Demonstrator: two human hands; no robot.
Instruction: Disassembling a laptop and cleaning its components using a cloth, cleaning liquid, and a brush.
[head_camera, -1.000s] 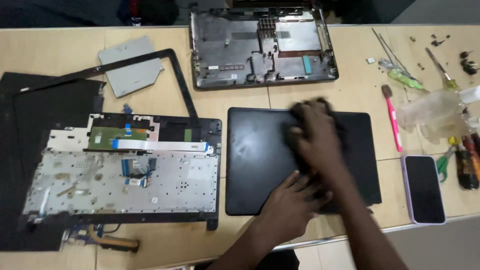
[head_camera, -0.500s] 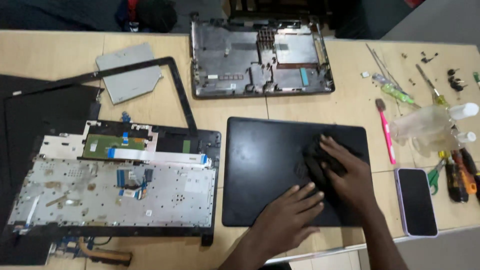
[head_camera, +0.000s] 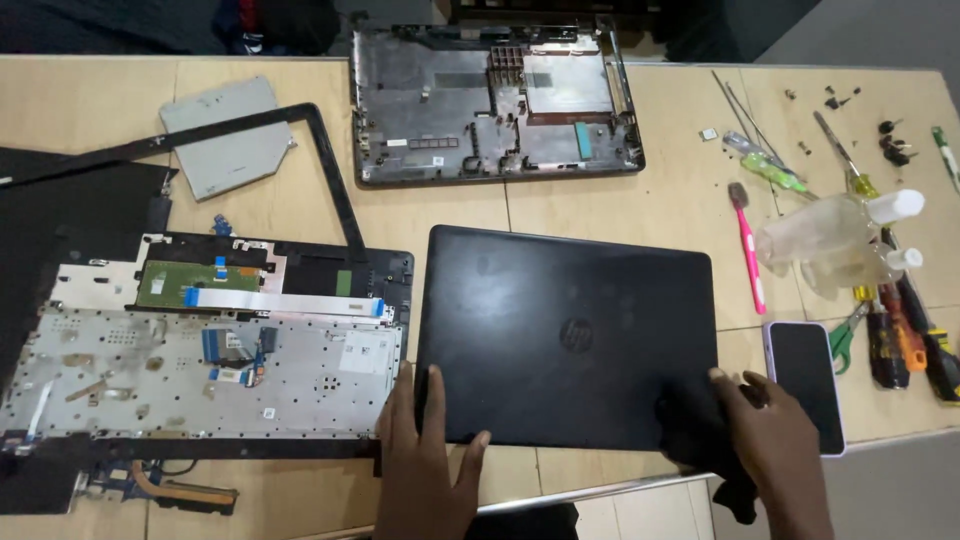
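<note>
The left hand (head_camera: 425, 465) lay flat, fingers (head_camera: 435, 395) spread forward. The right hand (head_camera: 775, 445) was curled, knuckles up, fingers bent inward.

Even, soft overhead light falls on the wooden table (head_camera: 640, 215), leaving only faint shadows; dull glare sheens the black laptop lid (head_camera: 565, 335), and around it the picture stays sharp, edges slightly curved
</note>
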